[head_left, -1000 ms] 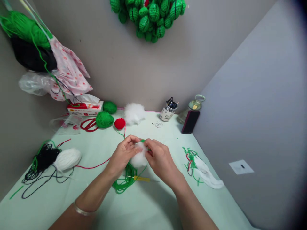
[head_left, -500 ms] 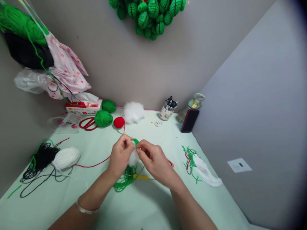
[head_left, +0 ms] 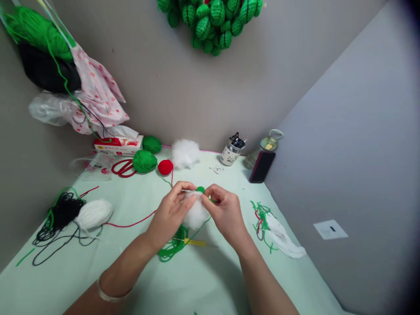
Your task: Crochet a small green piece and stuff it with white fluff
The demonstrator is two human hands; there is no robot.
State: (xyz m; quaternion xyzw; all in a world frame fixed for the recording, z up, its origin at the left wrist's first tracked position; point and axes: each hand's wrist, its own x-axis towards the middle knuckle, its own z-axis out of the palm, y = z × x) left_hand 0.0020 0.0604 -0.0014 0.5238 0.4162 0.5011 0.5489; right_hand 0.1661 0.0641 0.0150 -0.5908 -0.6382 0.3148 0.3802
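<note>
Between my two hands is a small green crocheted piece (head_left: 200, 189) with a tuft of white stuffing (head_left: 196, 214) hanging out below it. My left hand (head_left: 172, 210) is closed, thumb and fingers pinching the stuffing at the piece's edge. My right hand (head_left: 225, 208) pinches the green piece from the other side. A green strand runs from it down to a loose heap of green yarn (head_left: 172, 249) under my hands. Across that heap lies a yellow-handled crochet hook (head_left: 195, 242). How far the stuffing reaches into the piece is hidden by my fingers.
Green yarn balls (head_left: 145, 161), a red yarn ball (head_left: 165, 167), red-handled scissors (head_left: 124, 168) and a stuffing pile (head_left: 185, 154) line the back. Black yarn (head_left: 62, 212) and a white ball (head_left: 95, 213) lie left. Yarn scraps (head_left: 262, 214) and a phone (head_left: 262, 167) are right.
My hands have turned and spread slightly around the green piece, and more of the white stuffing shows below it. The whole view has shifted a little.
</note>
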